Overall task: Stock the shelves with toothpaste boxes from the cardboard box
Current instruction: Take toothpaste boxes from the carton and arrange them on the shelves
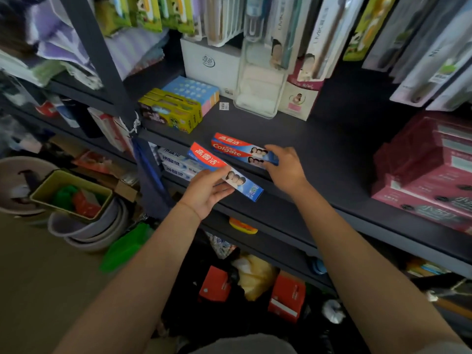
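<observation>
While your right hand [282, 166] steadies the Colgate box [238, 150] lying mid-frame on the dark shelf [332, 149], slide the second box [224, 171] (pinched in your left hand [204, 192]) flush beside it, labels aligned.

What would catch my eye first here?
Two red-and-blue Colgate toothpaste boxes at the middle: the right hand holds one box on the dark shelf, while the left hand grips the other box before the shelf edge. Dark pink cartons sit at right.
</observation>
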